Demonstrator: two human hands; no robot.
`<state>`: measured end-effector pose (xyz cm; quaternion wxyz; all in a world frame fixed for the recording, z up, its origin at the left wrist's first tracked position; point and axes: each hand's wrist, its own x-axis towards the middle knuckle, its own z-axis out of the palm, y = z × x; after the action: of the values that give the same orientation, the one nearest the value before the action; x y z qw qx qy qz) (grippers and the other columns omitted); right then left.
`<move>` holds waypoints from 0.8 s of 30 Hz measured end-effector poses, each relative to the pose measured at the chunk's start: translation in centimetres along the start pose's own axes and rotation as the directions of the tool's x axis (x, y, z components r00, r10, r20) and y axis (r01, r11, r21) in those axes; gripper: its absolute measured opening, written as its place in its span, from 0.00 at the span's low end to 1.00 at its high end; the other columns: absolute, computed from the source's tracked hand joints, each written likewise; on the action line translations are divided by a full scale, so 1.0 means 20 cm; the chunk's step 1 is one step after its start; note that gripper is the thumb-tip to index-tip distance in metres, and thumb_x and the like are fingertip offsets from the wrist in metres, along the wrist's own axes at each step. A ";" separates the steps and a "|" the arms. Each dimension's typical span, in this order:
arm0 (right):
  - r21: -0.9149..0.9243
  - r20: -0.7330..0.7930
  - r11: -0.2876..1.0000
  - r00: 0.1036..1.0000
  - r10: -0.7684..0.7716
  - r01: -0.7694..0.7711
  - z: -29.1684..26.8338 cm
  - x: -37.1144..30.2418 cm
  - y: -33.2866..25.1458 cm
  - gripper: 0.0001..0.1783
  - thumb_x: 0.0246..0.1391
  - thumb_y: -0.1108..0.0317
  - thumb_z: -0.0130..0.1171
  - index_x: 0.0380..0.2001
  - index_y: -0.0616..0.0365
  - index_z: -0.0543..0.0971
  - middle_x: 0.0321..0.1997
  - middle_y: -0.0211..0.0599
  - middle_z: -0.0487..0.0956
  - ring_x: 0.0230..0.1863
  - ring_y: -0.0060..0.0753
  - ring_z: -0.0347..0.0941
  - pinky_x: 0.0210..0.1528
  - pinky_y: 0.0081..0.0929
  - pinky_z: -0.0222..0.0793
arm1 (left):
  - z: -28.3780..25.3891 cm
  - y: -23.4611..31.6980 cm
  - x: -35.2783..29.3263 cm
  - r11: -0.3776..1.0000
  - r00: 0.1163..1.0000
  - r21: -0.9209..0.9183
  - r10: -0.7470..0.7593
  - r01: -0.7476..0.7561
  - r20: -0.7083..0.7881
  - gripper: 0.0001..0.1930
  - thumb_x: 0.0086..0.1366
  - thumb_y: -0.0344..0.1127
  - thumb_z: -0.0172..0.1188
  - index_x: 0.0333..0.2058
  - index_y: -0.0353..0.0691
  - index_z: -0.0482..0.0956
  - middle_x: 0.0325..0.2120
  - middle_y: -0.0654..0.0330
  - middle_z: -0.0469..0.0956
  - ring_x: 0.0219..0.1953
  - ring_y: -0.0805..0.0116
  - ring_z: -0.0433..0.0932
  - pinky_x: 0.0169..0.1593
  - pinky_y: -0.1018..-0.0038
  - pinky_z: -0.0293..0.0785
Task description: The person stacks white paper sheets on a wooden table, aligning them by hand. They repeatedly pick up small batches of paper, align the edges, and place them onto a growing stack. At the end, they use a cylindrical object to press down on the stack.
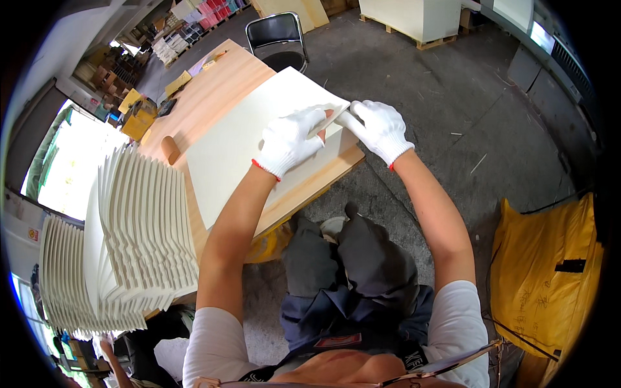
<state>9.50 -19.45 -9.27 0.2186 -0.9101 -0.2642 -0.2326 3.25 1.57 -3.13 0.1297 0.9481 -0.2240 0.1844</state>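
A stack of large white paper sheets (226,149) lies on the wooden table in front of me, its near right corner bent upward. My left hand (291,139), in a white knit glove with a red cuff and bare fingertips, rests on top and has its thumb and fingers closed on the lifted corner. My right hand (380,129), gloved the same way, is at the outer edge of that corner, fingers bent and pressed against the sheets. How many sheets are pinched cannot be made out.
Fanned stacks of white paper (142,226) stand left on the table (213,71), near a brown curled piece (170,149) and a yellow box (138,119). A black chair (277,40) stands beyond. At right is a yellow bag (543,278); behind, a white pallet stack (411,19). Another person's arm (115,362) shows lower left.
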 end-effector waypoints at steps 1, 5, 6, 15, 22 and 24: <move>-0.022 0.030 1.000 1.000 -0.002 0.003 -0.03 0.00 -0.01 0.26 0.63 0.40 0.48 0.34 0.50 0.81 0.30 0.40 0.81 0.36 0.45 0.79 0.39 0.42 0.75 | -0.01 0.01 0.02 0.999 0.998 0.015 -0.036 0.035 0.042 0.22 0.60 0.38 0.60 0.54 0.55 0.80 0.42 0.55 0.84 0.41 0.54 0.83 0.45 0.64 0.80; -0.055 0.017 0.993 0.994 -0.104 0.105 -0.02 0.02 0.00 0.25 0.63 0.40 0.48 0.36 0.49 0.81 0.30 0.39 0.81 0.36 0.43 0.79 0.39 0.41 0.75 | -0.01 -0.01 0.08 0.989 0.987 0.041 -0.145 0.142 0.076 0.19 0.60 0.39 0.60 0.51 0.50 0.82 0.51 0.61 0.81 0.47 0.55 0.81 0.50 0.64 0.78; -0.077 -0.039 0.986 0.988 -0.152 0.149 -0.03 0.03 0.00 0.24 0.64 0.41 0.49 0.34 0.49 0.81 0.29 0.38 0.79 0.34 0.42 0.79 0.38 0.40 0.74 | 0.01 -0.03 0.07 0.993 0.992 0.031 -0.117 0.116 0.049 0.19 0.60 0.40 0.60 0.51 0.50 0.81 0.51 0.61 0.81 0.47 0.55 0.81 0.51 0.64 0.77; 0.401 0.069 0.898 0.983 0.168 -0.181 -0.07 0.10 -0.13 0.31 0.68 0.37 0.37 0.40 0.50 0.79 0.38 0.45 0.82 0.41 0.54 0.78 0.42 0.47 0.71 | 0.01 -0.04 0.06 0.959 0.965 -0.128 -0.239 0.252 0.110 0.20 0.62 0.42 0.60 0.54 0.51 0.80 0.51 0.54 0.81 0.51 0.53 0.80 0.55 0.65 0.75; 0.445 -0.013 0.852 0.949 0.315 -0.276 0.05 0.07 -0.16 0.30 0.69 0.39 0.34 0.39 0.50 0.78 0.35 0.49 0.82 0.39 0.58 0.78 0.41 0.48 0.71 | -0.01 -0.07 0.03 0.871 0.951 -0.397 -0.216 0.291 0.222 0.22 0.63 0.43 0.63 0.56 0.49 0.79 0.50 0.51 0.81 0.52 0.53 0.80 0.57 0.66 0.73; 0.424 -0.020 0.860 0.947 0.322 -0.283 0.06 0.06 -0.15 0.29 0.69 0.40 0.34 0.39 0.49 0.77 0.34 0.48 0.82 0.38 0.57 0.78 0.40 0.48 0.71 | -0.02 -0.04 0.04 0.884 0.943 -0.353 -0.234 0.307 0.234 0.23 0.62 0.43 0.65 0.56 0.49 0.78 0.50 0.51 0.81 0.53 0.53 0.80 0.57 0.66 0.73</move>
<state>9.03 -15.99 -8.75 0.4524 -0.8614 -0.1513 -0.1746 4.26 2.09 -2.58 0.3165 0.9390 -0.1317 0.0280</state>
